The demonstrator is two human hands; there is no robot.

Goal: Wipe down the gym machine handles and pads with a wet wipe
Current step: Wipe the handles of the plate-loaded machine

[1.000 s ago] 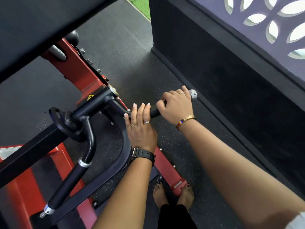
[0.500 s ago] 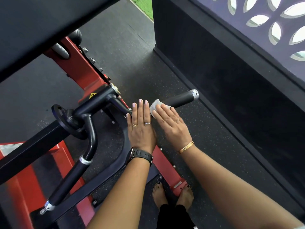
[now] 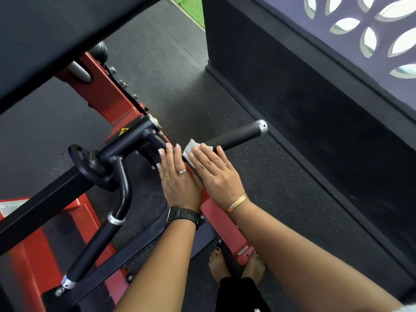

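A black horizontal handle [image 3: 238, 134] with a silver end cap sticks out to the right from the machine's black arm. A white wet wipe [image 3: 190, 149] lies on the inner end of this handle. My right hand [image 3: 216, 172] presses flat on the wipe with straight fingers. My left hand [image 3: 177, 179], with a black watch at the wrist, rests flat beside it, fingertips touching the black bar just left of the wipe. A second black handle [image 3: 99, 242] hangs down at the lower left, untouched.
The red machine frame [image 3: 101, 91] runs from upper left to my bare feet [image 3: 236, 264]. A black pad [image 3: 45, 30] fills the top left. A dark wall base [image 3: 315, 109] stands close on the right, with speckled rubber floor [image 3: 258, 176] between.
One second ago my right hand gripped the handle near its outer end. It slid inward and opened flat on the wipe. My left hand has stayed in place.
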